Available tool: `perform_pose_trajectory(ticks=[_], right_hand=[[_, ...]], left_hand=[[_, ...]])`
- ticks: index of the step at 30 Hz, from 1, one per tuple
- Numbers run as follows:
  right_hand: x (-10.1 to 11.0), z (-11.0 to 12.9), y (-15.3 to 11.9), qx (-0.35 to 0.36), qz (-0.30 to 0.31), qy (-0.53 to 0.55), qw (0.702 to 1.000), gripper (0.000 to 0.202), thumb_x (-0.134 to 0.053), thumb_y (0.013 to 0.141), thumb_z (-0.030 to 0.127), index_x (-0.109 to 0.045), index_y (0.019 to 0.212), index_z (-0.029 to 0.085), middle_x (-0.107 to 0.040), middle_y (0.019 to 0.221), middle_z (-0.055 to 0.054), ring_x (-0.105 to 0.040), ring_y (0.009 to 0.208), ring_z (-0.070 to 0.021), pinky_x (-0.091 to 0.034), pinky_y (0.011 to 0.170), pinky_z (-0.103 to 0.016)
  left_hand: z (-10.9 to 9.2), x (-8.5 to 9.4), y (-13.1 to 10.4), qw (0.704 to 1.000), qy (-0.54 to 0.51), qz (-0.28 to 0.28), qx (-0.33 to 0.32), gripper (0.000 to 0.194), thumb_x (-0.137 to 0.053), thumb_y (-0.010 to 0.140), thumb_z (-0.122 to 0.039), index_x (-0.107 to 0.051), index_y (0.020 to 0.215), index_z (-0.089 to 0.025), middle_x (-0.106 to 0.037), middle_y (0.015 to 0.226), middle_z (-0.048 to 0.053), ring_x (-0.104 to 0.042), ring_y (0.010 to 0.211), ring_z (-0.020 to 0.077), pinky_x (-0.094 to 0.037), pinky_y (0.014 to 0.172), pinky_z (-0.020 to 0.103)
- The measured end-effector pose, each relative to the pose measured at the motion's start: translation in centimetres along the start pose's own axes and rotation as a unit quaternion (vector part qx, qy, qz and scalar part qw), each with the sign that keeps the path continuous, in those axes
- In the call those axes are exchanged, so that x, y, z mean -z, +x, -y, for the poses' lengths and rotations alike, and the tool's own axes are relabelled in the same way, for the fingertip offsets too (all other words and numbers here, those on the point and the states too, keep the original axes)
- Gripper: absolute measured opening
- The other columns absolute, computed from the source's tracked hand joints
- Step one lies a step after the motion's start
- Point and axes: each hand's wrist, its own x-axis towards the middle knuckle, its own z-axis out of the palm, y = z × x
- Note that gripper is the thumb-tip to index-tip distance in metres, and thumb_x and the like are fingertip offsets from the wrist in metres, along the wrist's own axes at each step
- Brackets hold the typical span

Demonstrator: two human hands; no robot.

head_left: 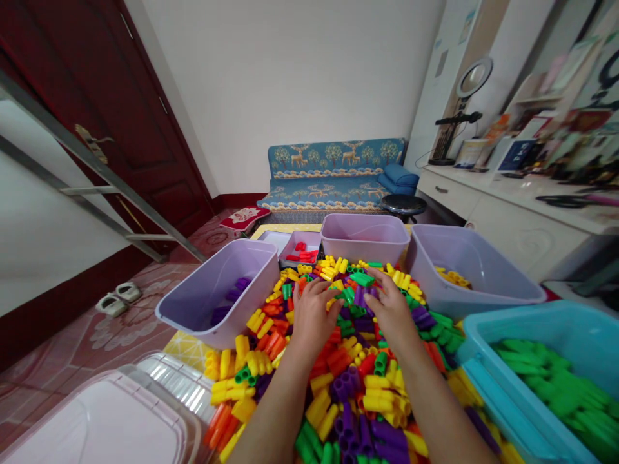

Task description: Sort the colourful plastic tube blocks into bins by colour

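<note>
A heap of plastic tube-shaped toy pieces in yellow, orange, purple, green and red covers the table before me. Over its far middle, my left hand (312, 312) is spread, fingertips down at the pieces and thumb pointing right. My right hand (393, 310) faces it from the other side, fingers apart. Its index finger reaches toward a green piece (362, 279), and its thumb is near purple pieces (360, 298). Whether those fingertips touch the pieces, I cannot tell. Joined yellow pieces (387, 393) and purple pieces (345, 385) lie between my forearms.
Around the heap stand a lilac bin (193, 303) holding purple pieces, a small tray (314, 240) with red ones, a lilac bin (365, 235), another lilac bin (503, 274) with yellow pieces, and a teal bin (483, 386) of green ones. Lids (111, 419) lie front left.
</note>
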Motion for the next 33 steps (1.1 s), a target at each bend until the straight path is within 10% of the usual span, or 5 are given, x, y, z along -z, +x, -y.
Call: perform_pose_trajectory(ticks=[2,8,27,30,33], right_hand=[[-0.4,0.4,-0.2,-0.004,0.018,0.031,0.999,0.053,-0.053,0.075,0.020,-0.047,0.127,0.025,-0.047,0.138,-0.005,-0.050,0.122,-0.0206,-0.038,0.104,-0.040],[-1.0,-0.1,-0.2,0.007,0.039,0.035,0.999,0.051,-0.057,0.074,0.021,-0.052,0.124,0.027,-0.041,0.143,-0.005,-0.038,0.132,-0.0209,-0.032,0.108,-0.040],[-1.1,-2.1,-0.7,0.039,0.164,-0.203,0.965,0.047,-0.052,0.082,0.027,-0.054,0.128,0.019,-0.049,0.138,-0.012,-0.042,0.130,-0.0238,-0.027,0.111,-0.046],[-1.3,-2.2,-0.9,0.052,0.179,-0.223,0.957,0.049,-0.053,0.080,0.025,-0.053,0.129,0.019,-0.048,0.139,-0.010,-0.038,0.133,-0.0244,-0.026,0.112,-0.047],[-1.3,-1.8,-1.1,0.058,0.199,-0.232,0.950,0.050,-0.052,0.081,0.025,-0.051,0.132,0.019,-0.045,0.142,-0.010,-0.035,0.134,-0.0240,-0.025,0.112,-0.047]], left_hand=[[-0.4,0.3,0.0,1.000,-0.006,-0.007,-0.010,0.017,-0.058,0.083,-0.029,-0.071,0.094,-0.029,-0.068,0.110,0.004,-0.050,0.119,0.0280,-0.009,0.111,0.057],[-0.4,-0.7,0.2,0.957,-0.273,0.074,0.057,0.030,-0.062,0.079,-0.029,-0.066,0.106,-0.017,-0.070,0.104,0.011,-0.066,0.088,0.0213,-0.051,0.079,0.033],[0.7,-0.2,0.7,0.835,-0.491,0.037,0.244,0.042,-0.074,0.060,-0.020,-0.062,0.100,-0.016,-0.051,0.066,-0.006,-0.056,0.047,0.0078,-0.050,0.048,0.021],[0.7,0.8,1.3,0.765,-0.579,-0.061,0.277,0.034,-0.072,0.063,-0.013,-0.062,0.096,-0.014,-0.058,0.069,-0.003,-0.060,0.052,0.0089,-0.054,0.052,0.022],[0.5,3.4,2.0,0.599,-0.712,-0.241,0.275,0.014,-0.060,0.075,-0.004,-0.058,0.086,-0.013,-0.062,0.072,-0.001,-0.062,0.061,0.0058,-0.056,0.063,0.016]])
